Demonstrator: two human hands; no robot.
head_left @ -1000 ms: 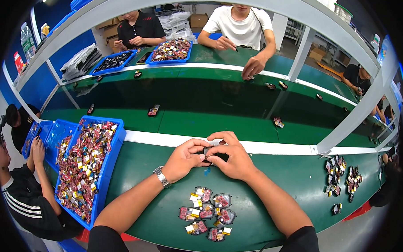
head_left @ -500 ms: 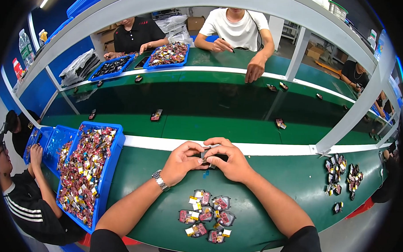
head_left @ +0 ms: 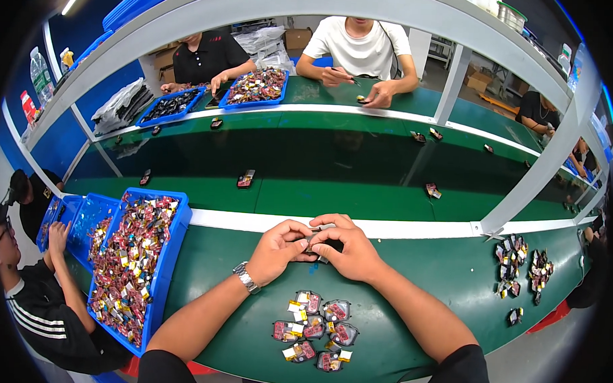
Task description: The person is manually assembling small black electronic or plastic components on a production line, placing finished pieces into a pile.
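Left hand and right hand hold a casing.

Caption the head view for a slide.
Left hand and right hand hold a small part over a green bench; blue bin of components at left.

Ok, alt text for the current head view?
The person's left hand and right hand hold a small dark part over a green workbench. Nearer lies a cluster of pieces; leftward stands a blue tray heaped with electronic parts.
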